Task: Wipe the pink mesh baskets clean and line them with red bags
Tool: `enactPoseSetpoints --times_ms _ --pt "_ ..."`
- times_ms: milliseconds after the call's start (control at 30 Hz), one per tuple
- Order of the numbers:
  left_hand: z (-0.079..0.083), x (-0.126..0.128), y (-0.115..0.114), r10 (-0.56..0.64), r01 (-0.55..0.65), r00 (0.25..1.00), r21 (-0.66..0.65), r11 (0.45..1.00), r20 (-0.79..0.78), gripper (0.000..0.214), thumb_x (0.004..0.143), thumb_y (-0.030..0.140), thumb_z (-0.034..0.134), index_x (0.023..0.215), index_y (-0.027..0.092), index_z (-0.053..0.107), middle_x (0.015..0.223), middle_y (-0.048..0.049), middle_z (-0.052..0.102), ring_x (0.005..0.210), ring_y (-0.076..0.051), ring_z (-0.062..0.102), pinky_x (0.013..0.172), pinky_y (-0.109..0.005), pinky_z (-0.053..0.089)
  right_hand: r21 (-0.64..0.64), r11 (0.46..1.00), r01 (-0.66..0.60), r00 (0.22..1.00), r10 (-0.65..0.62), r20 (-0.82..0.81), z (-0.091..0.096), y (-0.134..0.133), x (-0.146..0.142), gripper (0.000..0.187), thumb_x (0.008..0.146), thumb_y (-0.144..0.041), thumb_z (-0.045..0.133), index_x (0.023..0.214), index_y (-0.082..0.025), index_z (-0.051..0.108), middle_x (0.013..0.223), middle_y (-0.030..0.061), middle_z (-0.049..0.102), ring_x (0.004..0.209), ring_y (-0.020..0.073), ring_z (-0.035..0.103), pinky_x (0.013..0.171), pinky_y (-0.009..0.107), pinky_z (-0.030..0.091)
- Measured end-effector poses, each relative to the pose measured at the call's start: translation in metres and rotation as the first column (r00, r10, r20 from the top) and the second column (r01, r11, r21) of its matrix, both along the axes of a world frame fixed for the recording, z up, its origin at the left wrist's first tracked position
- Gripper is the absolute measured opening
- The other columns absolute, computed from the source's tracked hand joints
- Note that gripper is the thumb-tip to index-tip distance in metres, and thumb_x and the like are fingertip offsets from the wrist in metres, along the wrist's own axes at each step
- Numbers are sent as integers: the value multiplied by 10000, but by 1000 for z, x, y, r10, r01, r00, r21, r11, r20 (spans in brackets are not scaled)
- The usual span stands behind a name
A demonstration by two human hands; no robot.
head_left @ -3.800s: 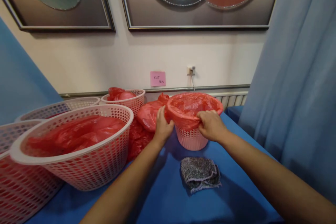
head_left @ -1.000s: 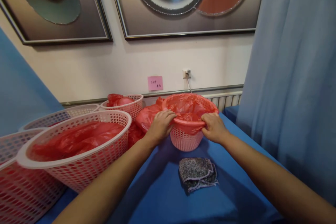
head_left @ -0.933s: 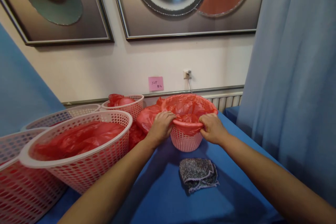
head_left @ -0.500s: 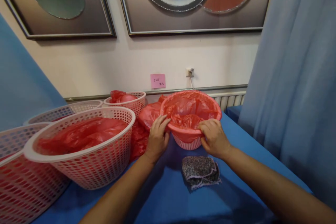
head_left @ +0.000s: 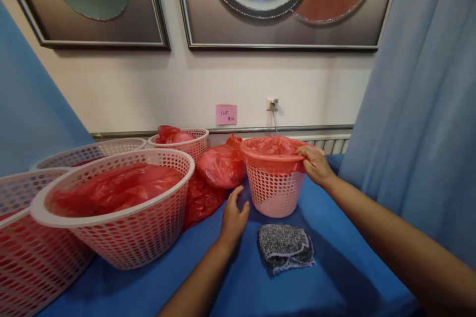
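A small white plastic basket (head_left: 275, 193) stands upright on the blue-covered table, lined with a red plastic bag (head_left: 273, 161) folded over its rim. My right hand (head_left: 316, 164) grips the right side of that rim, fingers closed over bag and edge. Left of the basket, apart from it, my left hand (head_left: 235, 215) is in the air with fingers spread and nothing in it. A folded grey cloth (head_left: 286, 245) with a pale stitched edge lies in front of the basket. Behind my left hand rests a bulging red plastic bag (head_left: 222, 166).
A large white basket (head_left: 137, 237) with red plastic inside stands at the left, beside other baskets (head_left: 33, 262). A smaller basket (head_left: 199, 148) is at the back. Blue curtains (head_left: 412, 109) hang on the right; a wall socket (head_left: 272, 104) is behind.
My left hand has let go of the rim and moved down, its fingers opening. The basket has gone from tilted towards me to upright, my right hand still on the rim.
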State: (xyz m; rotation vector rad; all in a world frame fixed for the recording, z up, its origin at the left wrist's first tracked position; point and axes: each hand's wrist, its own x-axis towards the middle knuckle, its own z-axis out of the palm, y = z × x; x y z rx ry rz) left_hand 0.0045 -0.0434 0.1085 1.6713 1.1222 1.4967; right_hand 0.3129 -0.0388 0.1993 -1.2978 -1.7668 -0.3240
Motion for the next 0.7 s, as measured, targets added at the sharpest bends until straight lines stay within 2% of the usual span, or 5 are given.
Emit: enactPoseSetpoints --times_ms 133,333,467,567,700 --pt "2 11 -3 -46 149 925 -247 958 378 424 648 299 867 1016 190 687 999 -71 741 861 -194 705 827 -329 570 57 996 70 995 -65 -79 -15 -7 10 287 795 -117 453 950 -218 673 1267 104 661 1225 288 573 1044 520 380" --pt "45 34 3 -181 407 800 -295 864 572 536 633 583 871 872 155 654 755 6 662 525 -69 549 535 -212 464 114 979 171 969 -147 -197 -49 -29 -10 560 758 -99 503 1294 -229 600 1512 128 476 1391 316 471 1122 587 399" --pt "67 48 7 -229 562 689 -306 768 688 545 578 528 932 756 158 575 663 45 583 480 -35 471 471 -174 392 153 984 94 987 -72 -145 -47 -37 -21 537 792 -95 506 1303 -243 585 1511 117 476 1415 310 460 1160 591 388" --pt "68 53 10 -226 591 645 -289 753 730 539 564 450 959 748 166 540 641 72 546 470 -14 439 468 -149 374 156 984 85 990 -65 -129 -45 -43 -24 533 813 -103 510 1326 -238 562 1504 126 479 1415 316 463 1163 598 395" --pt "50 52 12 -202 598 630 -302 742 750 536 572 432 960 738 167 525 611 81 526 453 -12 428 453 -144 352 171 978 120 978 -87 -188 -58 -51 -25 644 816 -126 537 1445 -237 458 1561 152 382 1455 334 409 1182 612 371"
